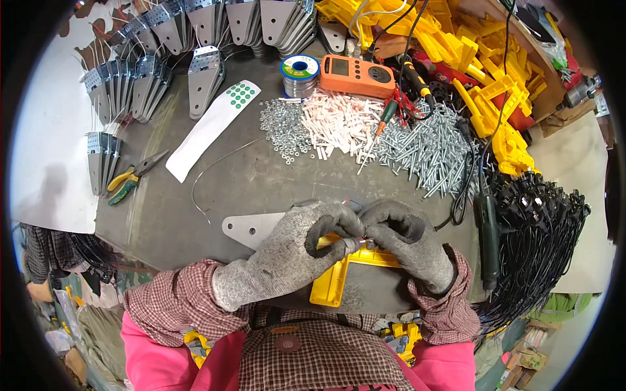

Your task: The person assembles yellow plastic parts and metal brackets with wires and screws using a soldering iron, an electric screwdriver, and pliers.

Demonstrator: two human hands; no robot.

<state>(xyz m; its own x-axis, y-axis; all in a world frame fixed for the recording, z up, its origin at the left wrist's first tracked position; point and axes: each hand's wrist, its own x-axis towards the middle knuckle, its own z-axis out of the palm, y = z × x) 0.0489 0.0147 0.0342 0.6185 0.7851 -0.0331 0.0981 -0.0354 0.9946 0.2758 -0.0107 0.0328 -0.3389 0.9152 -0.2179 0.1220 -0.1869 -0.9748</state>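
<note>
My left hand and my right hand, both in grey work gloves, meet near the table's front edge. Thumb and fingers of each are pinched together, tip to tip. Something small and thin, perhaps wire ends, lies between the fingertips, too small to make out. Directly below them is a yellow plastic part, partly covered by my gloves. A grey metal plate with holes sticks out to the left from behind my left hand.
Across the table lie screws, white-pink sleeves, nuts, a solder spool, an orange meter and a screwdriver. Left are pliers and metal plates; right, black cords and yellow parts.
</note>
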